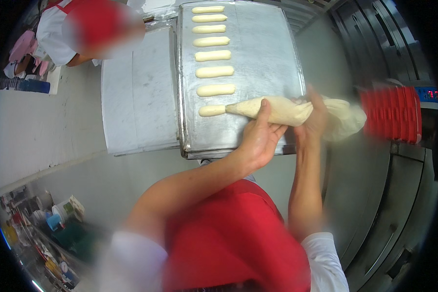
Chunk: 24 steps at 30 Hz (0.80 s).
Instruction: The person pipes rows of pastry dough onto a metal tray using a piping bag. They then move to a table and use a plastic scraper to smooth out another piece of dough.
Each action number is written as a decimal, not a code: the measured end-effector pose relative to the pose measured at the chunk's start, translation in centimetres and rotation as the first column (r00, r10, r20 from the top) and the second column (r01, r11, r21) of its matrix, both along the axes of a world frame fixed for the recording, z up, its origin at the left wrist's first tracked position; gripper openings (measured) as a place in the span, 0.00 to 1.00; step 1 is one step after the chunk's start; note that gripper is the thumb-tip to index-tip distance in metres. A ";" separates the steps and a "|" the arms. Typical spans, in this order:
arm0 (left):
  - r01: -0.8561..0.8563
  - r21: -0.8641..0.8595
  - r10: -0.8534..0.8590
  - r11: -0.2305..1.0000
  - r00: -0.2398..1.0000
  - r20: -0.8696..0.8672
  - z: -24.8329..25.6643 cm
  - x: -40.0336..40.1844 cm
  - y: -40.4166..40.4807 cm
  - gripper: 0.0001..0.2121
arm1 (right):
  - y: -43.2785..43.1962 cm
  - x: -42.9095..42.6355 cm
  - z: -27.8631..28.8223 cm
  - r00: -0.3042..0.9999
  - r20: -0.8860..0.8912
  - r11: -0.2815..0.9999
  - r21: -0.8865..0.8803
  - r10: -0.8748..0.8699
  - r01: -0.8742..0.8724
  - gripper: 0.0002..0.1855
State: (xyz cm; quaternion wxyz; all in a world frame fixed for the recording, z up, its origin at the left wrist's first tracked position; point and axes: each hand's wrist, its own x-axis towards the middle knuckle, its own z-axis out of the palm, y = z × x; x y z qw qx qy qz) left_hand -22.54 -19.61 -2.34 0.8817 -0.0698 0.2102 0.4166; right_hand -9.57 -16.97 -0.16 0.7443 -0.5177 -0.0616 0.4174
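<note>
A filled piping bag [281, 111] lies slantwise above a metal baking tray [261, 51]. Its tip touches the right end of a short strip of pale dough or batter [211, 111]. Several longer piped strips [214, 71] run in a column up the tray's left half. My left hand [261, 137] supports the bag's front part from below, thumb on its near side. Around the gathered, twisted part of the bag, my right hand [312, 113] is closed and slightly blurred. The loose end of the bag [345, 118] hangs out to the right.
Left of the tray is a paper-covered tray or board [146, 95]. At the upper left stands a person [54, 40] in a white shirt. Stacked red plastic trays or baskets [392, 115] are at right, beside steel oven-like equipment [383, 204]. Tubs and tools crowd a lower-left shelf [51, 233].
</note>
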 end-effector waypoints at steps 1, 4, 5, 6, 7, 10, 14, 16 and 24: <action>0.005 0.001 -0.005 1.000 1.000 -0.002 0.1 0.2 0.0 0.29 | -0.1 0.3 -0.1 1.000 0.004 1.000 0.010 -0.001 0.001 0.12; 0.023 0.001 -0.023 1.000 1.000 -0.007 0.0 0.9 -0.1 0.29 | -0.4 0.9 -0.1 1.000 0.014 1.000 0.024 -0.013 0.012 0.11; 0.030 0.000 -0.030 1.000 1.000 -0.009 -0.1 1.1 -0.1 0.29 | -0.4 1.0 0.1 1.000 0.015 1.000 0.018 -0.022 0.021 0.11; 0.036 0.008 -0.036 0.999 0.999 -0.007 -0.1 1.3 -0.2 0.29 | -0.5 1.1 0.2 0.999 0.017 0.999 0.012 -0.032 0.032 0.11; 0.041 0.017 -0.041 0.999 0.999 -0.004 0.0 1.4 -0.2 0.29 | -0.6 1.3 0.1 0.999 0.016 0.999 0.023 -0.034 0.034 0.11; 0.045 0.037 -0.044 0.998 0.999 -0.014 -0.2 1.8 -0.3 0.29 | -0.7 1.5 0.1 0.999 0.013 0.999 0.030 -0.039 0.038 0.10; 0.065 0.076 -0.062 0.995 0.997 -0.041 -0.2 1.7 -0.4 0.29 | -1.2 1.3 1.0 0.999 -0.027 0.999 0.014 -0.047 0.048 0.09; 0.087 0.147 -0.080 0.985 0.995 -0.053 1.6 0.8 -1.0 0.29 | -1.8 1.2 1.6 0.996 -0.073 0.998 0.030 -0.051 0.054 0.09; 0.049 0.042 -0.049 0.998 0.999 -0.001 0.6 -3.3 -3.1 0.29 | -3.6 -2.2 0.2 0.996 -0.060 0.997 0.022 0.072 -0.071 0.12</action>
